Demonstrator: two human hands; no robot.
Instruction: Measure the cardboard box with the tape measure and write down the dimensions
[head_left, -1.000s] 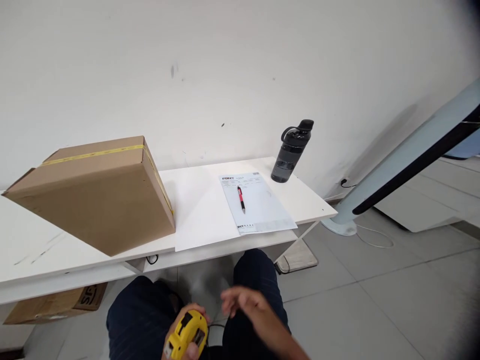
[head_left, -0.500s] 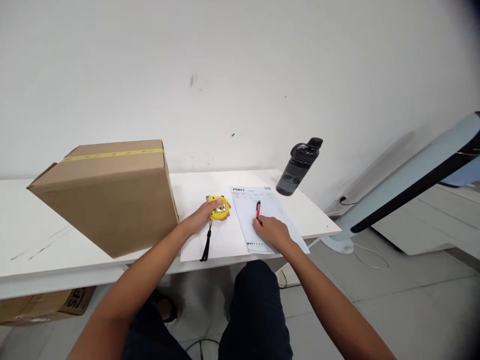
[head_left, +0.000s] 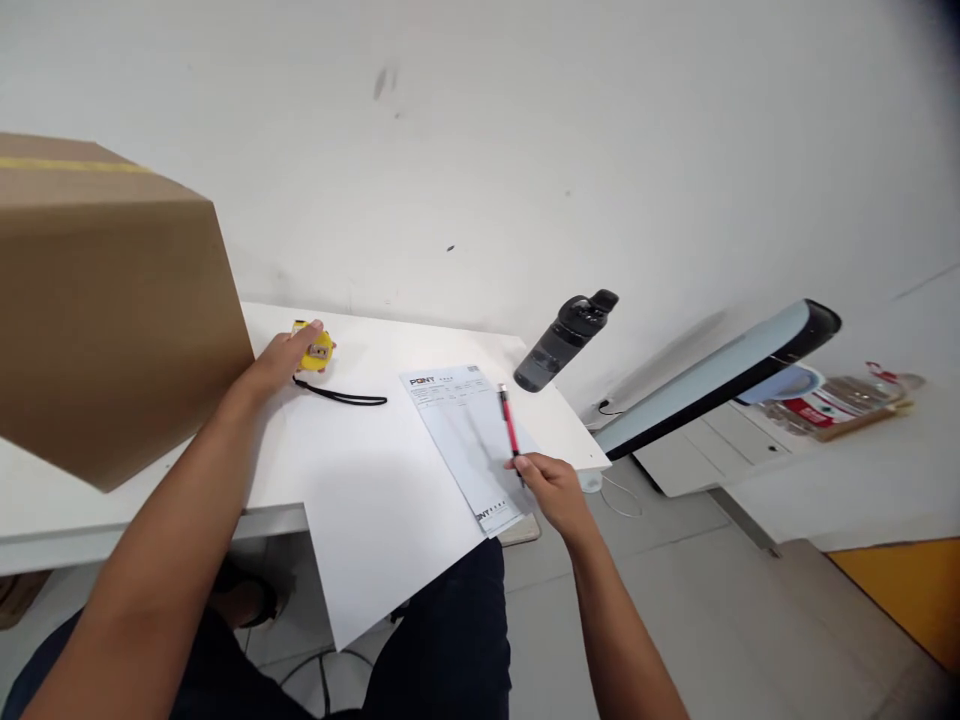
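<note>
My left hand (head_left: 283, 358) is wrapped round a yellow tape measure (head_left: 318, 350) beside the cardboard box, and the black wrist strap (head_left: 345, 397) trails to the right over the table. Between the thumb and fingers of my right hand (head_left: 551, 488) is a red and black pen (head_left: 509, 425), pointing up and away. The pen is over the right side of a printed form (head_left: 465, 440). A larger blank white sheet (head_left: 375, 520) lies left of the form and sticks out past the table's front edge.
A large cardboard box (head_left: 112, 330) with yellow tape stands on the left of the white table (head_left: 360, 330). Toward the back right is a dark water bottle (head_left: 566, 340). Beyond the table are a tall pale appliance (head_left: 712, 375) and a white cabinet (head_left: 705, 450).
My left hand has carried the tape measure left and back, close to the box. My right hand has lifted the pen to the form's right side. The view has shifted, and the white sheet overhangs more.
</note>
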